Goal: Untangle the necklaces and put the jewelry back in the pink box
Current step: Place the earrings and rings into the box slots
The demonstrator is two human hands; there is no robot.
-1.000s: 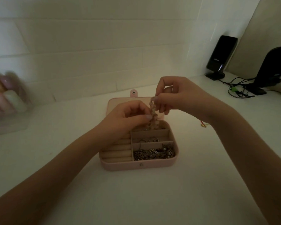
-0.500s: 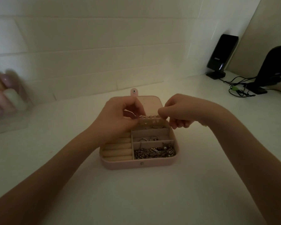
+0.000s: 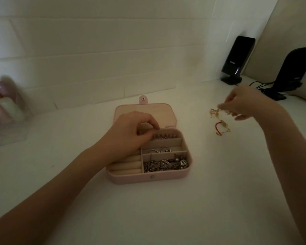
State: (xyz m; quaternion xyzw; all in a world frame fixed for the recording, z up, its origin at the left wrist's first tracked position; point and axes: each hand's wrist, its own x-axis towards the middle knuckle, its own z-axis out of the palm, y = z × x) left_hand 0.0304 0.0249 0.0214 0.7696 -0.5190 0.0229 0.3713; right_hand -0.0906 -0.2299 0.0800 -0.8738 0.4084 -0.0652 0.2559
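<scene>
The pink jewelry box [image 3: 149,178] lay open at the centre of the white desk [image 3: 166,209], its lid [image 3: 164,114] folded back toward 12 o'clock. Much of the job looked done: the front right compartment held a dense heap of silver chains and charms [image 3: 165,164], the one behind it a few silver rings [image 3: 160,150], and a beaded pink bracelet [image 3: 163,136] sat in the rear compartment. The left hand [image 3: 131,131] rested over the box's rear left part, fingers curled down with the tips at the beads, seemingly settling them; whether it pinched them could not be told. The ring rolls [image 3: 125,164] on the left side looked bare where visible. What remained lay at 2 o'clock from the box, well apart from it: a small tangle of gold jewelry [image 3: 215,112] and, just nearer, a red cord piece with gold charms [image 3: 221,129]. The right hand [image 3: 244,105] hovered there, blurred, fingers drawn together at the gold tangle; a firm grip could not be confirmed. Those pieces probably still needed separating and boxing. Farther off, at 1 to 2 o'clock, stood two black speakers [image 3: 238,59] with trailing cables [image 3: 260,85], near the right hand but not blocking it. At 9 o'clock sat a clear container of pastel items [image 3: 5,110], out of the way.
</scene>
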